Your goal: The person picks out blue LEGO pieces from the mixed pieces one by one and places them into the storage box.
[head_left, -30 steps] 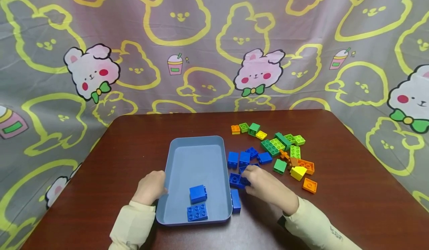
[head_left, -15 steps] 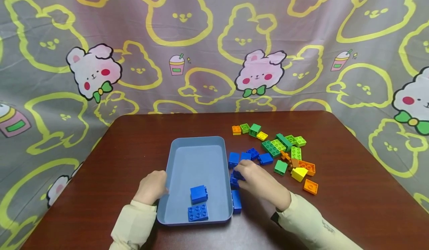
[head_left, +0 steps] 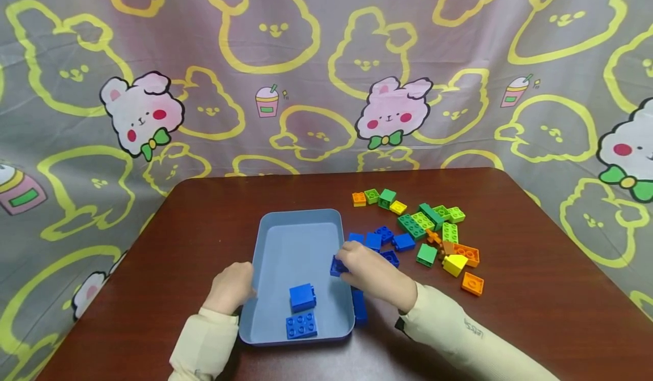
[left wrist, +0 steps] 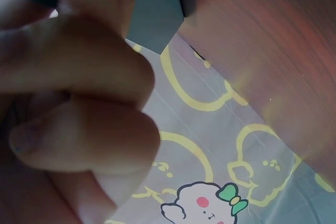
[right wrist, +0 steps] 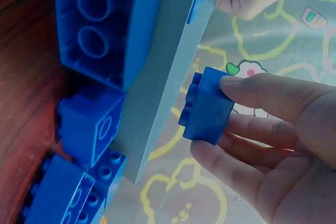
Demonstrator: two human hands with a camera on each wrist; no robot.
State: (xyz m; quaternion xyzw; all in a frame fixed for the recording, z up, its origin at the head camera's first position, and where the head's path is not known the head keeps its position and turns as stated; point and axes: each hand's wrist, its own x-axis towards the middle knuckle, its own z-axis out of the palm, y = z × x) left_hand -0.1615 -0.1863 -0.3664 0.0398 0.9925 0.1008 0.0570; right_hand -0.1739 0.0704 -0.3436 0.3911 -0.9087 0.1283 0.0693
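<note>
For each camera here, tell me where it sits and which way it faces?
Head: worn on the head, facing forward and down at the tray, loose bricks and patterned cloth; left hand, right hand and sleeves show.
Left wrist: worn there, facing that hand's blurred fingers, with table and cloth beyond.
Right wrist: worn there, facing that hand and its held blue brick; the left hand appears at the top.
Shared: head and right-wrist views both show the tray, both hands and the held brick.

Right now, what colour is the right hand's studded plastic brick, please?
The brick is blue, clearest in the right wrist view.
</note>
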